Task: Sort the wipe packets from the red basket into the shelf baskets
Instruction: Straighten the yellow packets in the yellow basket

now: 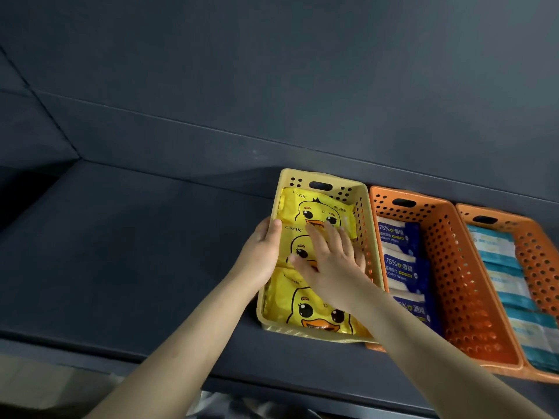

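Note:
A yellow basket (320,180) stands on the dark shelf and holds three yellow duck-print wipe packets (305,309) laid in a row. My left hand (261,252) grips the basket's left rim, thumb over the edge on the middle packet. My right hand (331,258) lies flat with straight fingers, pressing on the middle packet. To the right, an orange basket (453,267) holds blue alcohol wipe packets (405,269). A second orange basket (535,252) holds light blue and white packets (502,281). The red basket is out of view.
The dark grey shelf (136,252) stretches bare to the left of the yellow basket. A dark back wall (272,86) rises behind the baskets. The shelf's front edge (272,385) runs below my forearms. The rightmost basket is cut off by the frame edge.

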Demonstrator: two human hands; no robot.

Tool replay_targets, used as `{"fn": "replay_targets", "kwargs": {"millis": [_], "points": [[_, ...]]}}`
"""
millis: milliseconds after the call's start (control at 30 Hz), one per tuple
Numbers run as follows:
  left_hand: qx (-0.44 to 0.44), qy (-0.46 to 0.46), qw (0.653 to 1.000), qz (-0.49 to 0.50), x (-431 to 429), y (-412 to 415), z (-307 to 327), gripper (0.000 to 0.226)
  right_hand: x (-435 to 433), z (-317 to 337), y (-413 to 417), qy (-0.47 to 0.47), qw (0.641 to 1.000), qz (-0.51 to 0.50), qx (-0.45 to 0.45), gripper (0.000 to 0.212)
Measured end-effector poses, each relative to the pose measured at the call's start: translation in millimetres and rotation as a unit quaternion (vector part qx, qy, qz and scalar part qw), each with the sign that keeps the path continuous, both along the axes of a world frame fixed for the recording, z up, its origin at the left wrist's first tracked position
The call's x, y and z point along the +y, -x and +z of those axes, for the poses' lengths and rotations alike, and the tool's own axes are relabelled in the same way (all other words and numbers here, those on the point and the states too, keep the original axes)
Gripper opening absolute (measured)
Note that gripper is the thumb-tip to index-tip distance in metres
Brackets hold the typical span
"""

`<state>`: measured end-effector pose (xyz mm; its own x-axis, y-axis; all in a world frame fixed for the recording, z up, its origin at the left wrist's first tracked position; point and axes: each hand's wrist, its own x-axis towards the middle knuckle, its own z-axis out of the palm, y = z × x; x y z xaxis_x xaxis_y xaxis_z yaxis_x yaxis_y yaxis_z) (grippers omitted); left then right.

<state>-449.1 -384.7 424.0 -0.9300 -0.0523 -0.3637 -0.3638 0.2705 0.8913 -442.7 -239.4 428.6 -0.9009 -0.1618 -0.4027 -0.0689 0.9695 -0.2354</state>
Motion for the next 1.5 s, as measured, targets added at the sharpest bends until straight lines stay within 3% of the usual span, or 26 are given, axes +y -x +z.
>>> {"fn": "replay_targets", "kwargs": {"millis": [400,600,767,967,1067,1133,1200,1300,1500], "points": [[-0.044,0.003,0.998,0.044,5.0,-2.8,9.5,0.053,-24.2,-28.3,3.5,-0.055,0.997,0.04,-0.023,0.057],[-0.048,0.011,0.997,0.06,7.6,-5.0,15.8,0.052,-17.7,-25.6,7.2,0.021,0.998,0.022,-0.054,0.051],[-0.051,0.013,0.996,0.068,6.8,-5.4,11.7,0.055,-21.3,-32.9,7.8,0.004,1.0,-0.011,0.006,0.062],[-0.036,0.033,0.998,0.03,6.3,-7.9,16.7,0.056,-19.8,-28.3,15.7,0.015,0.999,-0.031,-0.036,0.066],[-0.074,0.023,0.997,0.002,-2.3,-16.4,23.9,0.058,-15.2,-6.5,4.1,0.126,0.989,-0.069,-0.02,0.065],[-0.088,-0.027,0.996,-0.01,-19.5,-29.8,21.9,0.056,-8.4,12.4,-15.2,0.261,0.954,-0.143,0.045,0.063],[-0.039,-0.044,0.998,-0.016,-40.4,-53.3,20.9,0.048,-3.6,29.6,-50.9,0.312,0.921,-0.179,0.148,0.057],[0.108,0.004,0.994,-0.029,-70.0,-100.3,22.6,0.039,-4.7,36.8,-115.9,0.263,0.91,-0.17,0.271,0.049],[0.27,0.158,0.939,-0.145,-96.9,-202.3,3.0,0.042,-20.2,-6.6,-253.2,0.178,0.896,-0.24,0.33,0.046]]}}
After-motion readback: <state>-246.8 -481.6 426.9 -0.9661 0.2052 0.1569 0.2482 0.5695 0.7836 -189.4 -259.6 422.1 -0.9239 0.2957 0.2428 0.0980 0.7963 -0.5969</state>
